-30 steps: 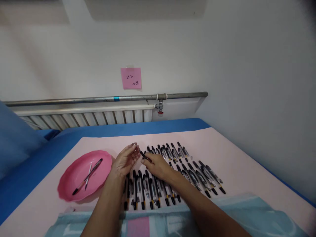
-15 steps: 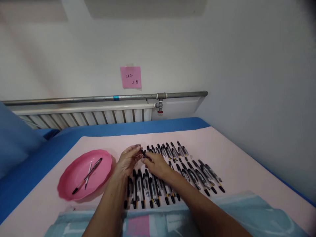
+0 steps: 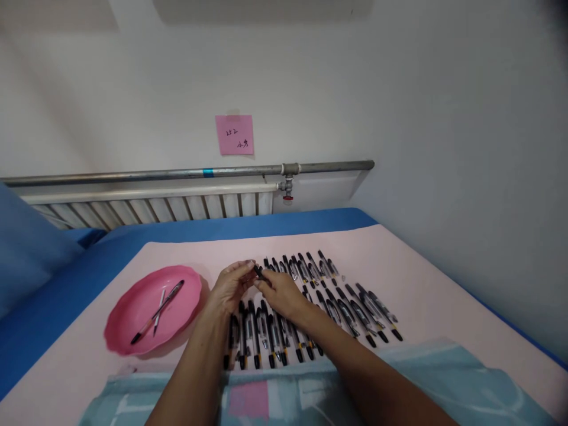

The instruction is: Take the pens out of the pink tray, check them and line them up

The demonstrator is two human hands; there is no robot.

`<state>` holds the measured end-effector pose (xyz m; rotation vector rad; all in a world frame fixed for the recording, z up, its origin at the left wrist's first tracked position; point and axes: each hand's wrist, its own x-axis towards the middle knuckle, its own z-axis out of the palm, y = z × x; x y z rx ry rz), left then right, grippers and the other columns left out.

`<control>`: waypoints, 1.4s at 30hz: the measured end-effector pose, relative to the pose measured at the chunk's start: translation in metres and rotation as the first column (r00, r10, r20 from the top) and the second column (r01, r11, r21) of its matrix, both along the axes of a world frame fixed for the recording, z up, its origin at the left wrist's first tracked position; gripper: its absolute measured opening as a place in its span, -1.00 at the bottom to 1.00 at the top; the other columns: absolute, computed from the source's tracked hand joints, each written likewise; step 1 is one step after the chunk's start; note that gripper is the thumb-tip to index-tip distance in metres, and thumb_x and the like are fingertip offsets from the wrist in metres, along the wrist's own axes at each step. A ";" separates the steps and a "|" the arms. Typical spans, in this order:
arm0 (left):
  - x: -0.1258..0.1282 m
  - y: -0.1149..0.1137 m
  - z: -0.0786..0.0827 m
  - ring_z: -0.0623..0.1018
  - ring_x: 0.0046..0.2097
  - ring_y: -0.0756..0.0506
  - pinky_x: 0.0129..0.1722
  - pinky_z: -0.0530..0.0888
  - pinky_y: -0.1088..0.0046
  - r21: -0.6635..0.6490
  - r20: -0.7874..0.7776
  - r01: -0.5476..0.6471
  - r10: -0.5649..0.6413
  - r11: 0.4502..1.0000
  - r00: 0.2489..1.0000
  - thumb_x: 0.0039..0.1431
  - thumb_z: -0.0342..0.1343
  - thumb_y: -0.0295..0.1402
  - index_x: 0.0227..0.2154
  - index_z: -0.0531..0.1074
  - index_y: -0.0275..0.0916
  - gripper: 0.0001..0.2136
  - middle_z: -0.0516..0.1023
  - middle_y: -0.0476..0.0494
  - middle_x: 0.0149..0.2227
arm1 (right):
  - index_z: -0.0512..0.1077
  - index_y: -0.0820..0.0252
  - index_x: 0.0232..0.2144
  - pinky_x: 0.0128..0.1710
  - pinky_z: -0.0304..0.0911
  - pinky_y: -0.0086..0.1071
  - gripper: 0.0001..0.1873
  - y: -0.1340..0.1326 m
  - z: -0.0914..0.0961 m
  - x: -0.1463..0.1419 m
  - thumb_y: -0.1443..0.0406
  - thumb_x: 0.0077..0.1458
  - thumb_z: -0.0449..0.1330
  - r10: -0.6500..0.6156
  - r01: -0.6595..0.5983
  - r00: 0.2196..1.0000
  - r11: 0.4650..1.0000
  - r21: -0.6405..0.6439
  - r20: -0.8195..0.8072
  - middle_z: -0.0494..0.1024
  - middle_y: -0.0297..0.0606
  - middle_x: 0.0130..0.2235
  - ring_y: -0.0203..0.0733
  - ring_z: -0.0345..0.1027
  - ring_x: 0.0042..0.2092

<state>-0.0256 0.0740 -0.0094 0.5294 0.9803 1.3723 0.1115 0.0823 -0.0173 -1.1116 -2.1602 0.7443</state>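
Note:
My left hand (image 3: pixel 231 285) and my right hand (image 3: pixel 283 291) meet over the pink sheet, fingertips close together. Between them is a short black pen part (image 3: pixel 258 272), tilted and pinched by both hands; fingers cover much of it. Below my hands lies a row of black gel pens (image 3: pixel 256 343) taken apart, their barrels, caps and small clear pieces side by side. A second group of pens (image 3: pixel 364 319) spreads to the right of my right forearm. Behind my right hand sits a further row of pens (image 3: pixel 304 269).
To the left stands a pink scalloped plate (image 3: pixel 118 331) with a pen (image 3: pixel 155 313) and a thin white refill (image 3: pixel 160 305) crossing in it. A pink sheet (image 3: pixel 426 296) covers the blue surface (image 3: pixel 186 229). A radiator (image 3: pixel 186 207) and pipe (image 3: pixel 168 176) run along the wall.
The view has tilted slightly, so the scene sits a little higher. Both hands keep their pinch on the black pen part, which is now covered more by the fingers.

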 end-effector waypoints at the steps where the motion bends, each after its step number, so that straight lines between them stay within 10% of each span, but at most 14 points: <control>1: 0.001 -0.001 0.001 0.47 -0.46 0.04 -0.42 0.39 0.55 0.001 -0.001 0.005 -0.005 1.000 1.000 -0.28 0.29 -0.45 -0.49 0.47 -0.35 -0.80 0.52 -0.08 -0.49 | 0.32 0.21 -0.48 -0.48 0.00 -0.50 -0.85 0.000 0.000 0.000 0.27 0.05 0.01 -0.007 0.007 1.000 1.000 0.007 0.005 0.39 -0.35 -0.51 -0.35 0.20 -0.47; 42: 0.006 -0.002 0.001 0.43 -0.49 0.04 -0.46 0.34 0.54 0.068 -0.063 0.010 -0.006 0.998 0.998 -0.25 0.27 -0.24 -0.51 0.46 -0.35 -0.73 0.48 -0.07 -0.54 | 0.36 0.19 -0.45 -0.45 0.05 -0.50 -0.85 -0.001 0.006 -0.002 0.30 0.04 0.00 0.038 -0.041 0.999 0.991 -0.124 -0.030 0.40 -0.37 -0.52 -0.33 0.25 -0.44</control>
